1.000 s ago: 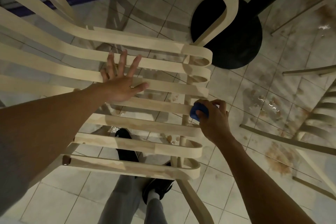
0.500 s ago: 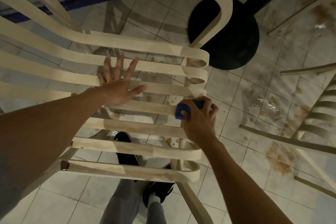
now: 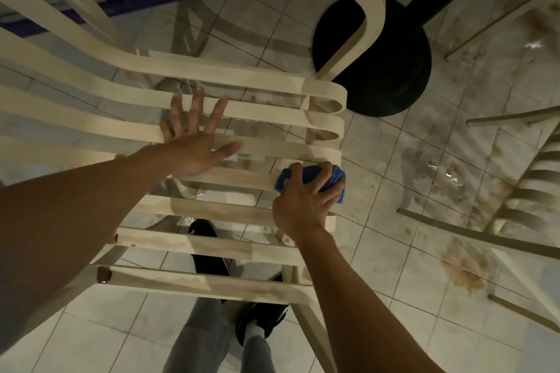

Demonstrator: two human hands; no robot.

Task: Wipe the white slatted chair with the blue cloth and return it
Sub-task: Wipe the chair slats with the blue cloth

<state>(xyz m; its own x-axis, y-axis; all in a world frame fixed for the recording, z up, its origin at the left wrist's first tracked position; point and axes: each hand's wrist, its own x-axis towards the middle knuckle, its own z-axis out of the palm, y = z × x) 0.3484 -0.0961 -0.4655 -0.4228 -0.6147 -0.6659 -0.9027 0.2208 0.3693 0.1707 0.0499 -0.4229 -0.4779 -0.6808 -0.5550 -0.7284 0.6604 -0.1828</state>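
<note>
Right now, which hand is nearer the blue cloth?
Right. The right hand grips the blue cloth against a slat's end; the left hand lies flat on the white slatted chair, left of it, apart.

Right hand (image 3: 306,200) with blue cloth (image 3: 328,179) on white slatted chair (image 3: 242,112)

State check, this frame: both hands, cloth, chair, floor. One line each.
left hand: fingers spread, flat on the chair slats
right hand: grips the cloth, pressing it on a slat near the slat's right end
cloth: blue, bunched up, against the slat
chair: slats streaked with brownish stains
floor: tiled, wet patches and brown splotches
</note>
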